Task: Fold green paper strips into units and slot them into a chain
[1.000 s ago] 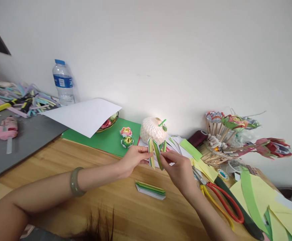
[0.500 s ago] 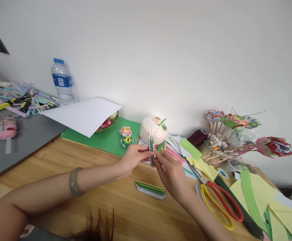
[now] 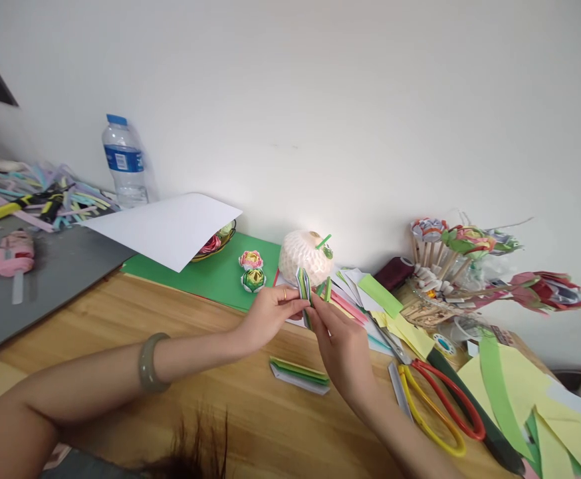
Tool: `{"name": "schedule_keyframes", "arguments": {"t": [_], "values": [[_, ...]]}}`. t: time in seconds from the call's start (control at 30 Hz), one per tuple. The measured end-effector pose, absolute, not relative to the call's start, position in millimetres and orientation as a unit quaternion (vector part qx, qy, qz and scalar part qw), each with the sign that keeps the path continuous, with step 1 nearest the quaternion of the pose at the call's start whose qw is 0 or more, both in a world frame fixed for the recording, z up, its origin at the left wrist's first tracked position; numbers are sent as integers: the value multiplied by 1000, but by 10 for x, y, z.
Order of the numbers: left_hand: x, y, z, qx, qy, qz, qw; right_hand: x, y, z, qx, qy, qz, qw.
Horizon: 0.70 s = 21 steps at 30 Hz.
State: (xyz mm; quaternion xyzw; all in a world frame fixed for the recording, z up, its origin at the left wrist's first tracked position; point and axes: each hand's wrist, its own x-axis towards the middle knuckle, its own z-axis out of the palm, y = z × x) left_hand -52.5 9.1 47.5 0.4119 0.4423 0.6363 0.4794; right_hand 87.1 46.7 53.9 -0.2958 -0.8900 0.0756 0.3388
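Between my two hands stands a small stack of folded paper strips [image 3: 303, 282] in green, white and yellow, held upright. My left hand [image 3: 269, 319], with a ring on one finger, pinches it from the left. My right hand [image 3: 341, 336] closes on it from the right, and its fingers hide the lower part. On the wood below lies another folded paper bundle [image 3: 299, 376] in yellow, green and white. Just behind the hands are a foam-netted round object [image 3: 303, 251] and two paper flowers, one pink [image 3: 250, 259] and one green [image 3: 253, 280].
Scissors [image 3: 435, 399] with red and yellow handles lie right of my right hand, near paper sheets [image 3: 514, 379]. A basket [image 3: 423, 307] of sticks and paper flowers stands behind. At left are a white sheet [image 3: 171, 229], a water bottle [image 3: 123, 163] and a pink glue gun [image 3: 6, 259].
The paper stack has tilted slightly and shows more of its layered edge. My right fingers have shifted a little along it; the other things stay put.
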Motion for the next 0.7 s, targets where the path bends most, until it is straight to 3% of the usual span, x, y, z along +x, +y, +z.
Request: {"name": "schedule_keyframes", "arguments": {"t": [0.37, 0.47, 0.63, 0.7], "values": [[-479, 16, 519, 346, 413, 632, 557, 866, 426, 386, -249, -921, -128, 269], [-492, 30, 482, 323, 422, 640, 555, 848, 418, 403, -244, -928, -98, 263], [-606, 105, 529, 337, 424, 660, 521, 974, 521, 658, -231, -929, 67, 283], [-670, 142, 574, 336, 434, 671, 498, 1049, 545, 774, -262, -936, 77, 224]]}}
